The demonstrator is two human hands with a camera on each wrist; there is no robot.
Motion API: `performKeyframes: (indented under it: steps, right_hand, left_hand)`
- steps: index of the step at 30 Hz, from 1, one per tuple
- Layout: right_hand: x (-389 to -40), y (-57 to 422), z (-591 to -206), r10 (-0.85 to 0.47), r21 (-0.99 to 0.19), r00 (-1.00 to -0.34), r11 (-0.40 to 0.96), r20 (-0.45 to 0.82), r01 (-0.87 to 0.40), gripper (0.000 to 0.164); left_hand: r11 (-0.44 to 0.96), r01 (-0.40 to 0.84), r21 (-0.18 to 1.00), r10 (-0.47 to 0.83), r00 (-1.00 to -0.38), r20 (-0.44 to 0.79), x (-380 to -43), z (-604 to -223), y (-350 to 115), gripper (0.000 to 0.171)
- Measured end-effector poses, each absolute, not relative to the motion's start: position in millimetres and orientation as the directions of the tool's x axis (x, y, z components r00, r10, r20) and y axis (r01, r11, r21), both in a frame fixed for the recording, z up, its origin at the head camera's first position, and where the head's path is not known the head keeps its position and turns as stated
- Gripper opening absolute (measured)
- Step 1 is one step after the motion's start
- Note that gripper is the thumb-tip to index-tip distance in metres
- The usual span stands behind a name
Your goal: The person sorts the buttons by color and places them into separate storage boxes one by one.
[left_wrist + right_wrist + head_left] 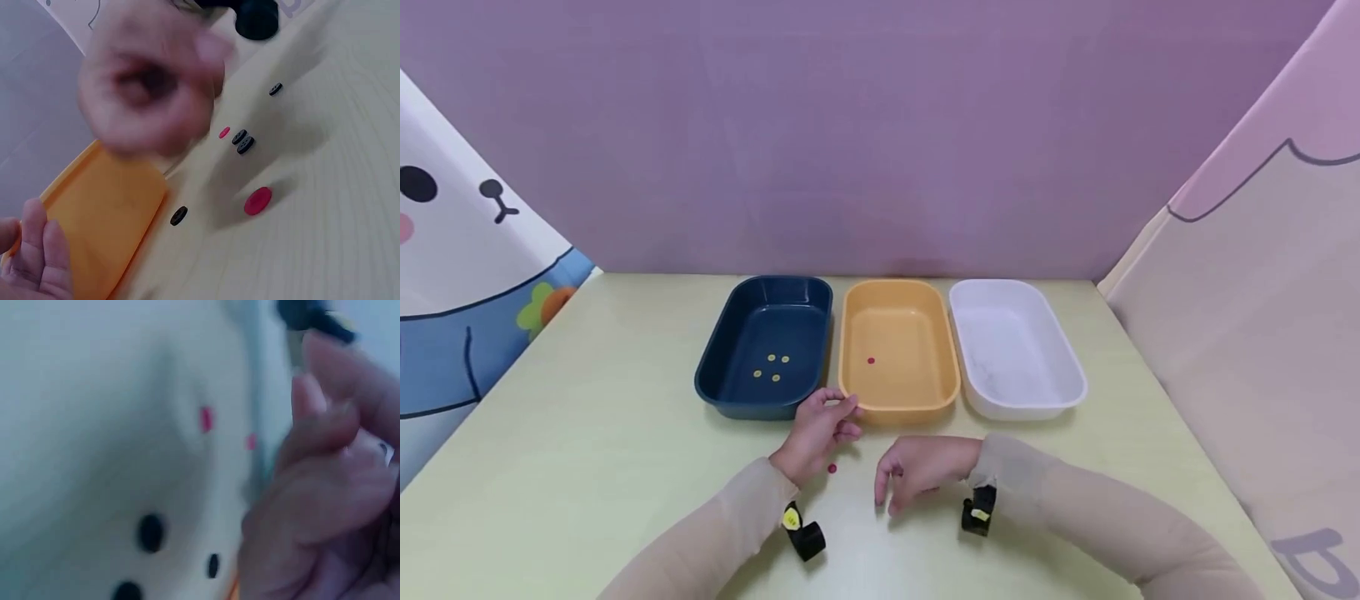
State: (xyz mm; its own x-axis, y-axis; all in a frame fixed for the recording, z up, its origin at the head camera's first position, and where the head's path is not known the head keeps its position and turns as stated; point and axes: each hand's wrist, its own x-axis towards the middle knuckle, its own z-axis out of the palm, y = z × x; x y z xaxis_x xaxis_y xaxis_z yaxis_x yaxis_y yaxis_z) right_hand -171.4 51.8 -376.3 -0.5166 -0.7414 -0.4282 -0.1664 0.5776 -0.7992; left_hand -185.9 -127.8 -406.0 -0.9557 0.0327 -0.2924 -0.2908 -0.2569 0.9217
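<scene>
My left hand [822, 429] is at the near left corner of the yellow tray [898, 404], thumb and fingers pinching its rim. In the left wrist view the tray's edge shows between thumb and fingers [53, 256]. My right hand [928, 467] hovers over the table before that tray, fingers loosely bent downward, nothing visible between them. It looks blurred in the left wrist view. Beneath it lie several black buttons [179, 215] and a small red button [224, 132], mostly hidden in the head view. Another red button [832, 468] lies beside my left hand. One red button [871, 361] sits inside the yellow tray.
To the left stands a dark blue tray [730, 410] with several yellow buttons [776, 377] in it. A white tray [1022, 410] stands on the right. Behind the trays rises a purple fabric wall [895, 150]; printed fabric [1262, 333] bounds both sides of the pale table [587, 417].
</scene>
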Motion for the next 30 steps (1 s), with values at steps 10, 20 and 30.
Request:
performKeyframes:
  steps: [10, 20, 30]
  right_hand:
    - [-171, 41, -393, -0.685, -0.705, -0.661, 0.630, -0.307, -0.325, 0.017]
    - [-164, 35, -393, -0.685, -0.578, -0.673, 0.679, -0.278, -0.453, 0.016]
    - [-160, 37, -394, -0.707, -0.537, -0.639, 0.681, -0.303, -0.498, 0.018]
  left_hand:
    - [-0.296, -0.271, 0.916, 0.020, -0.960, -0.278, -187, -407, -125, 0.012]
    - [-0.293, -0.266, 0.919, 0.029, -0.963, -0.269, -188, -405, -125, 0.015]
    - [-0.346, -0.236, 0.908, 0.002, -0.968, -0.251, -184, -408, -123, 0.009]
